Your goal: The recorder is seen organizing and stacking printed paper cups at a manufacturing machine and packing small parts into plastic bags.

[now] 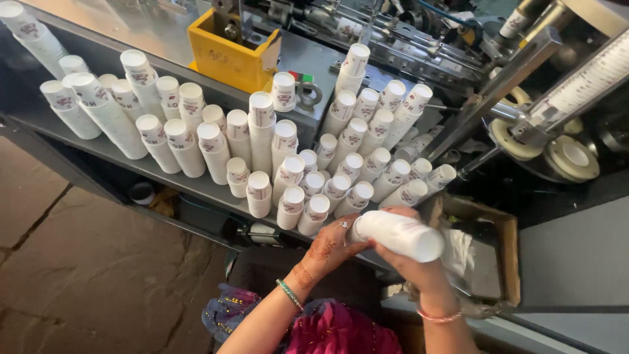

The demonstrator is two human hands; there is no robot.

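White paper cups, nested into one long stack (398, 235), are being held across the person's front by both hands, just above the lap. Long axis of the stack is lying nearly level, running from the left hand (331, 246) at its upper-left end down to the right, where the open mouth of the end cup is facing the right side of the view. Left hand is cupping the closed end, fingers curled around it. Right hand (411, 262) is gripping from underneath near the middle, fingers wrapping up and over the barrel; thumb position cannot be made out. Both hands are equally near; the stack is sitting between them, touching both.

Beyond the right hand, a wooden tray (508, 252) is holding crumpled clear plastic. Directly ahead of the stack, a grey metal shelf (105, 147) is carrying many upright cup stacks (262, 147), bottoms up, crowded and leaning on one another. Farther back, a yellow box (229, 49) is sitting on the machine bed, with a feed chute (583, 85) of cups slanting at the far right.
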